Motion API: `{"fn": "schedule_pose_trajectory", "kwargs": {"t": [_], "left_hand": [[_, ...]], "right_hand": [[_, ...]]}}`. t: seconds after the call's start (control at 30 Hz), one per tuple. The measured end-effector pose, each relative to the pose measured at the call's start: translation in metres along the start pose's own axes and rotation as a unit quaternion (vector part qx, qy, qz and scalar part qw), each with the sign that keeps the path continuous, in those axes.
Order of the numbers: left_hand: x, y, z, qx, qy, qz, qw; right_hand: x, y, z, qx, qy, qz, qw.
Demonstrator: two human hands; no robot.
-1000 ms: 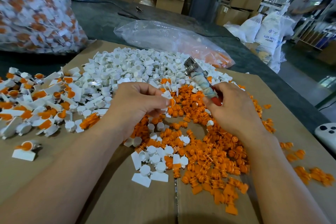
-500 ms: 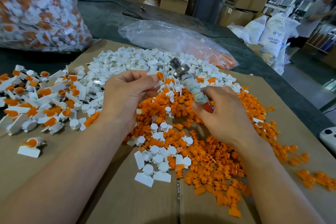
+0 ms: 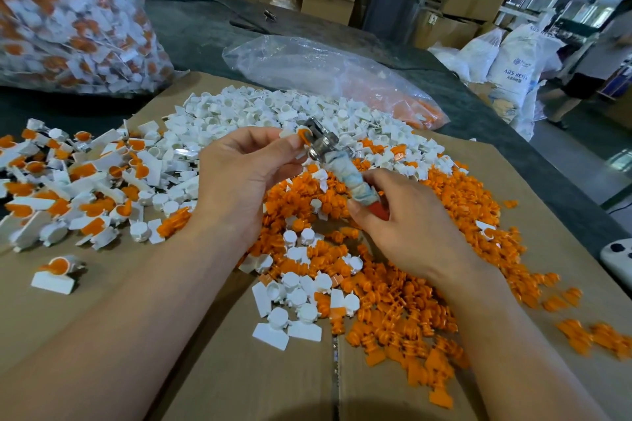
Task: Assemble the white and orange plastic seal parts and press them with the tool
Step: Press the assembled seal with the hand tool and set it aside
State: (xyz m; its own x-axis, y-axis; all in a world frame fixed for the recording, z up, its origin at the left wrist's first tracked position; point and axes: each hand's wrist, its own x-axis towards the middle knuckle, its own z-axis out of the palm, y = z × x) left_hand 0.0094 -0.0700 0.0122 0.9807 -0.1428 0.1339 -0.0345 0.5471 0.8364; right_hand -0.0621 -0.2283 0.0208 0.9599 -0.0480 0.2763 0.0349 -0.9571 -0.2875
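Note:
My left hand [image 3: 242,178] pinches a small white and orange seal [image 3: 298,135] between thumb and fingers, raised above the piles. The seal's orange face touches the metal head of the pressing tool [image 3: 337,164]. My right hand [image 3: 407,225] grips that tool by its tape-wrapped, red-ended handle, with the head pointing up and left. Below lie a heap of loose orange parts [image 3: 410,284] and, farther back, a heap of white parts [image 3: 273,113]. Assembled white and orange seals [image 3: 78,188] are spread at the left.
Everything rests on flattened cardboard [image 3: 239,369] over a dark table. A big clear bag of finished seals [image 3: 68,17] stands at the back left, a half-empty plastic bag [image 3: 325,75] at the back centre. A white controller [image 3: 619,255] lies at the right edge. Boxes and sacks stand beyond.
My left hand has lifted the seal off the pile and brought it to the tool's head. My right hand has swung the tool leftwards to meet it.

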Motion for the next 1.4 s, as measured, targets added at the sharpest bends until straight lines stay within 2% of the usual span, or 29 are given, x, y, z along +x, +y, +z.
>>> {"fn": "schedule_pose_trajectory", "kwargs": {"t": [0.33, 0.63, 1.07, 1.4], "left_hand": [[0.002, -0.003, -0.002, 0.003, -0.017, 0.011, 1.0], [0.0, -0.001, -0.002, 0.022, -0.018, -0.003, 1.0], [-0.002, 0.0, -0.004, 0.026, -0.011, -0.013, 1.0], [-0.001, -0.001, -0.003, 0.039, 0.013, -0.001, 0.999]], "right_hand": [[-0.002, -0.003, -0.003, -0.028, 0.028, -0.038, 0.998], [-0.003, -0.004, -0.004, 0.016, -0.035, -0.025, 0.999], [-0.003, -0.005, 0.001, 0.093, -0.041, -0.02, 0.995], [-0.002, -0.009, 0.007, 0.086, -0.033, -0.018, 0.996]]}}
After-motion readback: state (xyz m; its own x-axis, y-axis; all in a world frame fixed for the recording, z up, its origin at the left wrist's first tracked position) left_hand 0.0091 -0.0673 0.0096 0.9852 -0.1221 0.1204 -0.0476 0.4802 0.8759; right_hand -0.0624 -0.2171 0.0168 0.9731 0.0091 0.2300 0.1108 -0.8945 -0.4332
